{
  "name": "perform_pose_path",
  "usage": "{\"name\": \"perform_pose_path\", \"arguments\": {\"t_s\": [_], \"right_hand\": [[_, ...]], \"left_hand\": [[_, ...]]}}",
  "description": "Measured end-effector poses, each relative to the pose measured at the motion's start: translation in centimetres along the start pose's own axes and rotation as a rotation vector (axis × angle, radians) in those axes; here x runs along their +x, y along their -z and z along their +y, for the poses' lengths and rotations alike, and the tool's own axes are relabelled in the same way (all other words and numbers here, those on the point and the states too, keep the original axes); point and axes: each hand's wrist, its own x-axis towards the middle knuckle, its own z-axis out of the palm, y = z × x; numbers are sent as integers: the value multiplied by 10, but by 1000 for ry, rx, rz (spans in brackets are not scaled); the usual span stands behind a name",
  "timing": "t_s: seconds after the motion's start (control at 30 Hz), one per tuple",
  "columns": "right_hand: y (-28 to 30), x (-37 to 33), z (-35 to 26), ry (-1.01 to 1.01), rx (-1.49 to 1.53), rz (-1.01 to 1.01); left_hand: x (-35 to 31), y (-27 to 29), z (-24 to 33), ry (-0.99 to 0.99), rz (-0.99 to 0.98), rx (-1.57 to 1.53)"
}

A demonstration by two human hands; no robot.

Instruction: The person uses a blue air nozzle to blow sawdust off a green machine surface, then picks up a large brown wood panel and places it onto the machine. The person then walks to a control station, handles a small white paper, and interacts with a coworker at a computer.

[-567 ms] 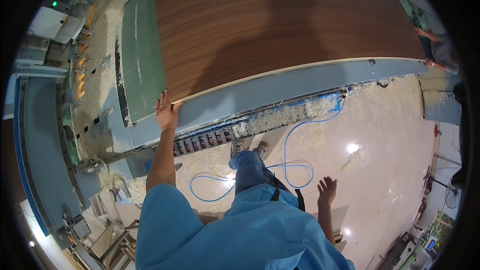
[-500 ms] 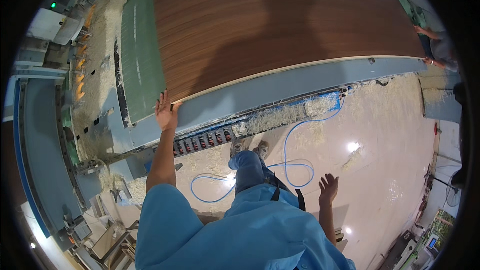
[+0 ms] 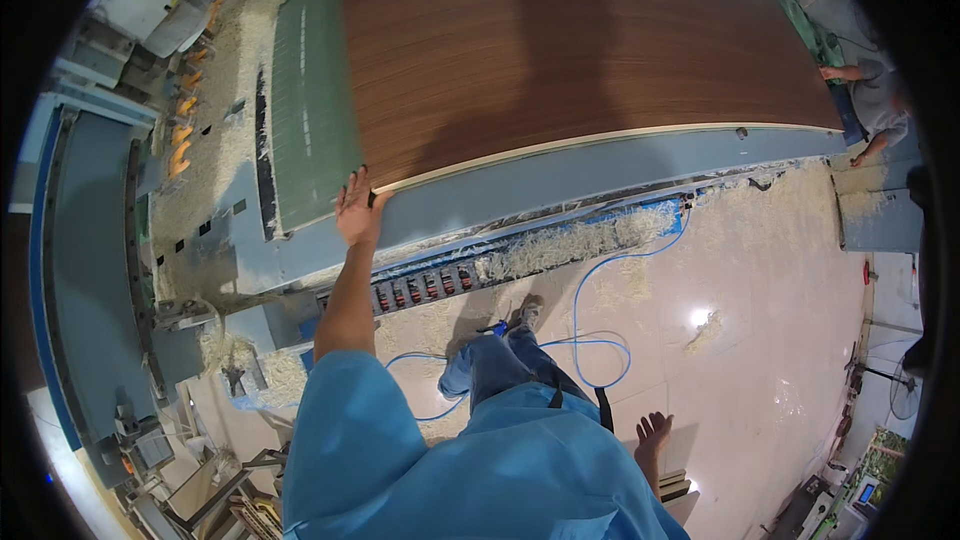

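A large brown wood-grain panel (image 3: 450, 60) with a pale front edge lies on a green sheet (image 3: 318, 120) on the grey machine bed. At the panel's near left corner, my left hand (image 3: 358, 210) reaches up with its fingers stretched out, touching the corner and holding nothing between them. Something small and dark shows beside the thumb. My right hand (image 3: 654, 430) hangs low over the floor on the right, fingers apart, with nothing in it. Behind the panel's far right end stands another person (image 3: 880, 105), one hand by the green covering at the panel's edge, the other hand lower.
Wood shavings (image 3: 580, 245) cover the ledge along the bed and parts of the floor. A looped blue hose (image 3: 577, 310) lies on the tiles near my feet. Several tool holders (image 3: 425, 286) line the bed's front. A grey rail section (image 3: 95, 240) stands at left, a fan (image 3: 908, 380) far right.
My left hand stays at the panel's corner while the view shifts. My right hand has dropped lower, and my feet have stepped. The other person's lower hand has come away from the panel.
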Motion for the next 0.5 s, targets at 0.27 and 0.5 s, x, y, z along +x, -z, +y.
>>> {"name": "perform_pose_path", "arguments": {"t_s": [0.27, 0.5], "right_hand": [[55, -63, 72, -28, -46, 75], [71, -125, 138, -73, -128, -106]], "left_hand": [[-2, 13, -8, 0, -60, -227], [2, 6, -3, 101, 2, -226]]}}
